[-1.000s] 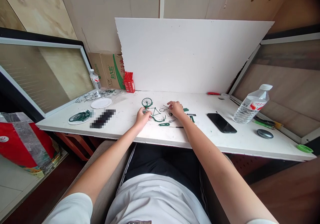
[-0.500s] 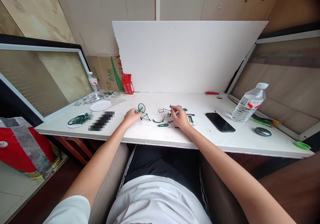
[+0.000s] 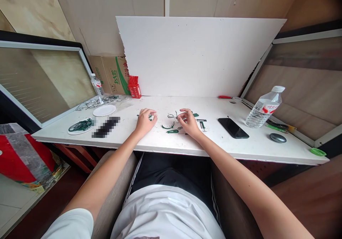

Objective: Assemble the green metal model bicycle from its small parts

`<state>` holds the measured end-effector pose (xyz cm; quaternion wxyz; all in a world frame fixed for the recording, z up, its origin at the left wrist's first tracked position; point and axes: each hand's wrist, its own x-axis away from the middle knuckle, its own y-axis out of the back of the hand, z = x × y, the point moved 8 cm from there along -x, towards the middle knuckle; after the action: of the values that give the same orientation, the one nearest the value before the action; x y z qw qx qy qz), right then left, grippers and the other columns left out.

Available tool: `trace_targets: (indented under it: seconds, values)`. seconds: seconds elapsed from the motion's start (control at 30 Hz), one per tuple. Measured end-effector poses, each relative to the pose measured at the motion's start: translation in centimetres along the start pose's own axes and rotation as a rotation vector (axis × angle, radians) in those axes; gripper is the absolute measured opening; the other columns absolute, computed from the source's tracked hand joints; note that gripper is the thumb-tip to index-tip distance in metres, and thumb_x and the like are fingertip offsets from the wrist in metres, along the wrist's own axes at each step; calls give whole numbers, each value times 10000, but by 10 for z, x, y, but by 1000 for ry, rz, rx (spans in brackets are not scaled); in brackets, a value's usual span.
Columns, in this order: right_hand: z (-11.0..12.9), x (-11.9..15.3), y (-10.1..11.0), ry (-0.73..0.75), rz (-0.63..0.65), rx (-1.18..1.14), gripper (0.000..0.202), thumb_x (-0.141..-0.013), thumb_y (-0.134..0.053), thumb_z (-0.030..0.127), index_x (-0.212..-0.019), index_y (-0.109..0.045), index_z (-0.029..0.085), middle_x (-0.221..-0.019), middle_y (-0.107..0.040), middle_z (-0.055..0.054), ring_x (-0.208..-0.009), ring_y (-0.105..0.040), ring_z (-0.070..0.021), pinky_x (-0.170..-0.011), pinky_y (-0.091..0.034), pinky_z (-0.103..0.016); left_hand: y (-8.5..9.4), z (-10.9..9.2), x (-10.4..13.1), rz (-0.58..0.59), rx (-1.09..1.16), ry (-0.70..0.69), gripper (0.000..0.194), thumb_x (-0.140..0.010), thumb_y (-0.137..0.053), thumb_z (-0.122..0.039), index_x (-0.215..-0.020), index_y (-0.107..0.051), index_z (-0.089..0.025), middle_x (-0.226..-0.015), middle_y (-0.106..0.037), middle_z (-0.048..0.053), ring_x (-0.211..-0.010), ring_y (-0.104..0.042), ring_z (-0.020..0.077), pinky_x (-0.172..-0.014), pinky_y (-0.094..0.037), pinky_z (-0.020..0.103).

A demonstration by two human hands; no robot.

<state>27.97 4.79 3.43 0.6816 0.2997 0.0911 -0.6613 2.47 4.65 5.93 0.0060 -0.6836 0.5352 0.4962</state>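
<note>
My left hand (image 3: 145, 122) is closed, its fingers curled round a small dark green model bicycle (image 3: 150, 117), which the hand mostly hides. To the right, my right hand (image 3: 189, 122) pinches with thumb and fingers at a thin dark green part (image 3: 176, 114). Between the hands lie a curved green piece (image 3: 168, 126) and a flat, long green piece (image 3: 172, 131). A thin ring (image 3: 170, 116) rests just left of my right fingers. Further green parts (image 3: 202, 125) lie beyond that hand's right side.
A black phone (image 3: 233, 128), a water bottle (image 3: 264, 107) and a grey oval object (image 3: 278, 138) stand or lie at right. At left are a plate of green pieces (image 3: 80, 125), a white disc (image 3: 104, 110) and a second bottle (image 3: 96, 84). A white board (image 3: 200, 57) stands behind.
My left hand has shifted slightly right and turned over the bicycle, whose upright wheel no longer shows. My right fingers have spread a little and moved slightly left. The view has shifted slightly.
</note>
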Motion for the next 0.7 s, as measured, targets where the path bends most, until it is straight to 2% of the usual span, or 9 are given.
trace_targets:
  seconds: [0.07, 0.17, 0.23, 0.33, 0.4, 0.47, 0.57, 0.7]
  values:
    - [5, 1, -3, 22, 39, -18, 411, -966, -652, 467, -1278, -490, 254, -980, -709, -36, -943, -684, -216, -802, -514, -363, -20, -12, 5, 124, 131, -11, 212, -907, -722, -332, -1064, -801, -213, -958, -738, 78, -846, -597, 225, -849, -499, 375]
    - [10, 3, -10, 47, 112, -31, 408, -960, -680, 513, -1242, -531, 260, -946, -722, -31, -911, -689, -213, -790, -516, -358, -42, -22, 13, 284, 298, 16, 296, -889, -777, -426, -1107, -839, -235, -978, -763, 73, -771, -565, 191, -764, -476, 341]
    - [11, 5, -14, 54, 151, -40, 414, -953, -693, 530, -1229, -548, 258, -915, -721, -28, -872, -685, -210, -766, -521, -354, -48, -24, 17, 330, 411, 49, 318, -895, -773, -468, -1084, -853, -225, -1002, -781, 89, -783, -597, 190, -730, -459, 330]
    - [10, 7, -18, 46, 197, -47, 443, -952, -698, 521, -1273, -542, 258, -910, -720, -25, -840, -682, -209, -748, -539, -356, -52, -23, 19, 351, 538, 95, 327, -893, -772, -493, -1037, -860, -213, -1076, -802, 110, -929, -680, 225, -770, -471, 325]
    - [7, 8, -19, 42, 207, -6, 422, -980, -662, 486, -1312, -542, 254, -934, -727, -33, -839, -682, -212, -761, -554, -371, -55, -20, 20, 335, 605, 153, 350, -878, -785, -509, -1023, -851, -198, -1107, -803, 119, -991, -698, 240, -820, -489, 329]
    - [6, 7, -17, 74, 194, 118, 345, -1024, -588, 406, -1330, -576, 245, -978, -740, -54, -888, -680, -228, -819, -562, -403, -56, -11, 21, 264, 673, 253, 386, -865, -790, -534, -995, -830, -173, -1071, -802, 128, -966, -703, 234, -823, -503, 327]
    - [8, 8, -19, 204, 195, 393, 268, -1023, -535, 230, -1236, -697, 232, -1101, -738, -95, -1050, -636, -275, -952, -531, -465, -59, 6, 24, 131, 722, 396, 429, -864, -774, -568, -953, -775, -149, -916, -774, 116, -816, -674, 198, -703, -490, 298]
    - [7, 13, -28, 293, 252, 643, 294, -957, -582, 89, -1127, -781, 223, -1276, -684, -128, -1205, -540, -328, -1023, -482, -494, -62, 12, 26, 88, 715, 424, 442, -854, -776, -578, -969, -739, -153, -847, -728, 90, -714, -623, 164, -612, -457, 273]
